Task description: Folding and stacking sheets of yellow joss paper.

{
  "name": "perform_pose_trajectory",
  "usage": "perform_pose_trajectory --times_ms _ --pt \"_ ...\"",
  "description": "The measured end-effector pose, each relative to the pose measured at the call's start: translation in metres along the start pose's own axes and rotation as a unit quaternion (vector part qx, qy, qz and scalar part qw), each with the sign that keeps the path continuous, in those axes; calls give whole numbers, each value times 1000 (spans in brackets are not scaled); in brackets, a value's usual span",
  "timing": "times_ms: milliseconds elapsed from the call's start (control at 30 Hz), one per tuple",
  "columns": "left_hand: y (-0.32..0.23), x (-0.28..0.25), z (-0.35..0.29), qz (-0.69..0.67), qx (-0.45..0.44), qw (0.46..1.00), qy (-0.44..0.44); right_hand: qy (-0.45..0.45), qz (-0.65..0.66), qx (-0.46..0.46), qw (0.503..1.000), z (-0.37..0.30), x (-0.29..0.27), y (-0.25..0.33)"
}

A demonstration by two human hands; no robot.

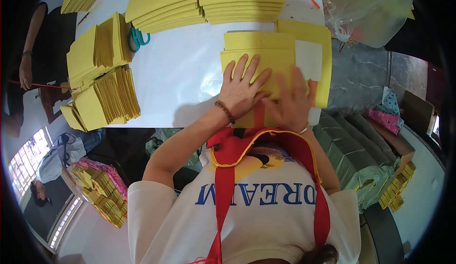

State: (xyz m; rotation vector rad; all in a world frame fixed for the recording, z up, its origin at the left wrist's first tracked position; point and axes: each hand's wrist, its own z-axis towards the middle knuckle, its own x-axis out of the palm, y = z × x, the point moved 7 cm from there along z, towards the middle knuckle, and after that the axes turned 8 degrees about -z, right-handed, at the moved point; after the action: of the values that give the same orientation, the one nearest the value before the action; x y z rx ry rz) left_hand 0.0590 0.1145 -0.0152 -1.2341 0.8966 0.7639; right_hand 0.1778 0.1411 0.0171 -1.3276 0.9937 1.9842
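My left hand [243, 89], with a beaded bracelet at the wrist, lies flat with its fingers spread on folded yellow paper [259, 57]. To its right, my right hand [292, 105] is blurred by motion, its fingers stretched out and its thumb apart, over the paper's right side. An orange strip [259, 115] shows on the paper below my hands. A larger yellow sheet [324, 64] with a white rectangular patch [308, 58] lies beneath and to the right; another bit of orange shows by my right hand's fingers.
Stacks of folded yellow paper [242, 0] line the far side of the white table [171, 78]; more stacks [102, 95] stand at its left. Teal-handled scissors [137, 39] lie beside them. A clear plastic bag [365, 14] sits at the far right. Green wrapped bundles [351, 154] stand at right. People are at the left.
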Motion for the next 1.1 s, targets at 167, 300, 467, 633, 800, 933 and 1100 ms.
perform_pose_trajectory --times_ms 167,300,467,633,800,933,1100 --pt "4 1 -1 -14 7 1000 -2 142 -28 -24 989 -10 45 0" --pt "16 -6 -5 -145 -16 989 -19 156 -79 -26 984 -15 52 4" --pt "5 -42 -17 -127 31 987 -90 136 -109 -31 984 -17 54 4" --pt "-3 -26 -33 -42 71 997 -4 120 -110 -35 986 -15 52 5" --pt "-26 -15 -25 147 106 983 5 129 -36 -31 990 -11 45 -1" --pt "-37 -12 -19 232 98 967 -33 114 261 -51 957 -4 38 -19" --pt "-31 -16 -17 228 131 965 -23 93 477 155 860 -10 27 -56"
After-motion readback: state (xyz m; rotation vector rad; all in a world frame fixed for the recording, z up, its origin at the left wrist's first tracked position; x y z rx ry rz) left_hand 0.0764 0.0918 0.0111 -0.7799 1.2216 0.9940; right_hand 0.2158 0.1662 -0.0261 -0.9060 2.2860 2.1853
